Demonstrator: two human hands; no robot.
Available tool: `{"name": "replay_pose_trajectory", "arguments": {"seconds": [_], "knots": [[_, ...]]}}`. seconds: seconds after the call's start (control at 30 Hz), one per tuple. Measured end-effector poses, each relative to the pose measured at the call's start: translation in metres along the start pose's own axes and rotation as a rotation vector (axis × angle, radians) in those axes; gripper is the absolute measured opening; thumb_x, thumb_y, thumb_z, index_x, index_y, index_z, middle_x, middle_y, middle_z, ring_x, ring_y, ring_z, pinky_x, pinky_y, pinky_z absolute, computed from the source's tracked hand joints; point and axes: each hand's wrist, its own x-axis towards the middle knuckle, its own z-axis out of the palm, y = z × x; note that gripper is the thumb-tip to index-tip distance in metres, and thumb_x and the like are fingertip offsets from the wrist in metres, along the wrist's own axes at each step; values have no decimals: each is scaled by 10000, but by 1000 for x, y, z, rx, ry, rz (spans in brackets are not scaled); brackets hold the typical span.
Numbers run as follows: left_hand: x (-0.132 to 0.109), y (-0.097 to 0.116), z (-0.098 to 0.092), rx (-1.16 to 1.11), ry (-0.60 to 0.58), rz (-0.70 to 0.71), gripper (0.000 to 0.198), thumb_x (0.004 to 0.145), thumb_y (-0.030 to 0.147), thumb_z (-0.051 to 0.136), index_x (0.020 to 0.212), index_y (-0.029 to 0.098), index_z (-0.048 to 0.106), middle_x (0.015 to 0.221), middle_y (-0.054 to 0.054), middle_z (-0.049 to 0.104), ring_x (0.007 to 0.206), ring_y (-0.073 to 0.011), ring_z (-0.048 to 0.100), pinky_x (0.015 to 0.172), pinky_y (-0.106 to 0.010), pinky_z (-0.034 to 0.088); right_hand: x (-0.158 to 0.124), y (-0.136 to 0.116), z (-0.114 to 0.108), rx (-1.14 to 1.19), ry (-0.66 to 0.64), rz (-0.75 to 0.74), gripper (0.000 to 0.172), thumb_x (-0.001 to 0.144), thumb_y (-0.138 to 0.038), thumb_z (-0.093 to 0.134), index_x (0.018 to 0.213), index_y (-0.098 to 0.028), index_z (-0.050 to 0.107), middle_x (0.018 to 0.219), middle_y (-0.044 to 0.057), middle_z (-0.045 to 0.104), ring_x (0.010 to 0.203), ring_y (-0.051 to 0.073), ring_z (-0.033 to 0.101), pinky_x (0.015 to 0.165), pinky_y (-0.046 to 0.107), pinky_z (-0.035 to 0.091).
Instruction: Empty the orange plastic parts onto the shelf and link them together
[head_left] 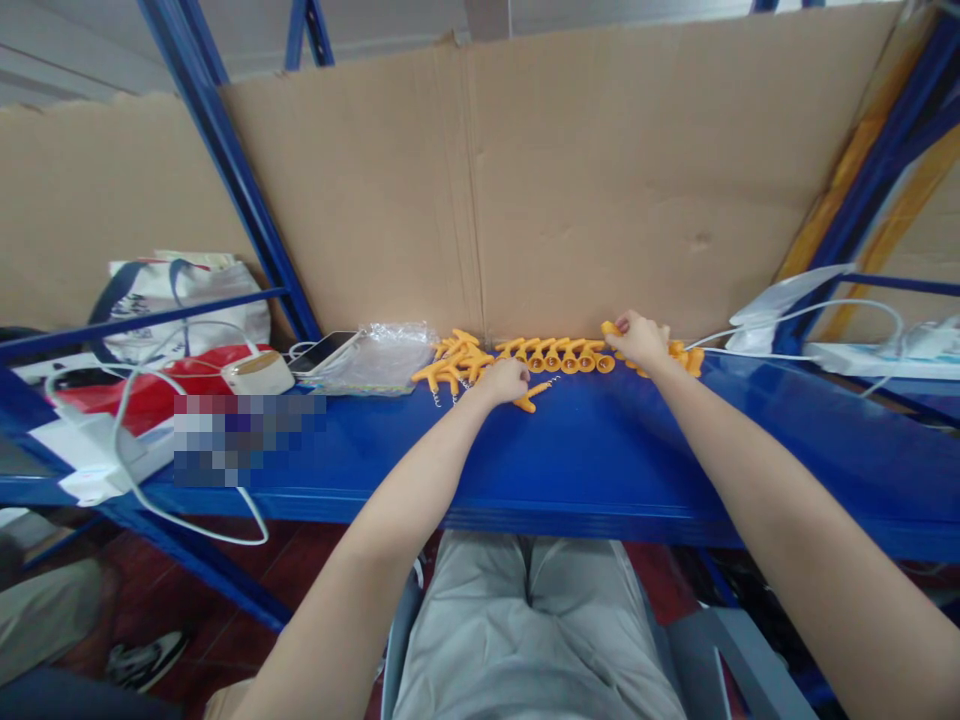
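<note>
My left hand (504, 382) is closed, its fingers curled at the handle of a yellow corkscrew (525, 402) whose metal spiral points to the right. My right hand (637, 338) pinches a yellow plastic corkscrew part (611, 328) near the cardboard; most of that part is hidden by the fingers. Between the hands stands a neat row of yellow bell-mouthed corkscrew parts (588, 363), open ends facing me. Left of my left hand lies a loose pile of yellow corkscrews (450, 365) with bare spirals. More yellow parts (691, 360) lie behind my right wrist.
A blue shelf top (592, 450) carries everything, with a cardboard wall (637, 180) behind it. On the left are a clear plastic bag (382, 355), a phone (326, 352), a white charger (259, 374) and cables. A power strip (885, 358) lies far right.
</note>
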Motion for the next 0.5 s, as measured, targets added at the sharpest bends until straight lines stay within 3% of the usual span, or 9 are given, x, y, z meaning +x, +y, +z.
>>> {"name": "replay_pose_trajectory", "arguments": {"seconds": [0.13,0.23,0.33,0.5], "knots": [[-10,5,-11,191,1,-63,260,831,301,622,990,156,768,1031,-123,764,1011,-278,695,824,-305,513,-14,6,-7,153,15,-66,260,880,-361,584,1093,-221,639,1131,131,733,1078,307,688,940,457,508],[-15,9,-18,175,-159,-83,390,846,501,623,850,137,762,847,-122,759,831,-260,704,710,-284,487,-19,14,-3,251,-90,-81,347,863,-335,631,1171,-177,628,1121,142,734,876,240,728,783,359,569],[-15,10,-21,184,-240,-57,318,847,437,630,808,146,751,838,-100,762,767,-224,685,637,-265,447,-22,15,3,199,-249,-187,346,777,-221,702,1117,-165,670,1049,100,755,794,200,720,744,308,572],[-11,8,-15,209,-220,-38,215,847,302,614,930,152,744,993,-87,772,852,-202,689,622,-237,429,-31,3,8,-22,-434,-372,257,673,-81,688,900,-192,731,947,51,771,885,238,716,823,309,554]]}}
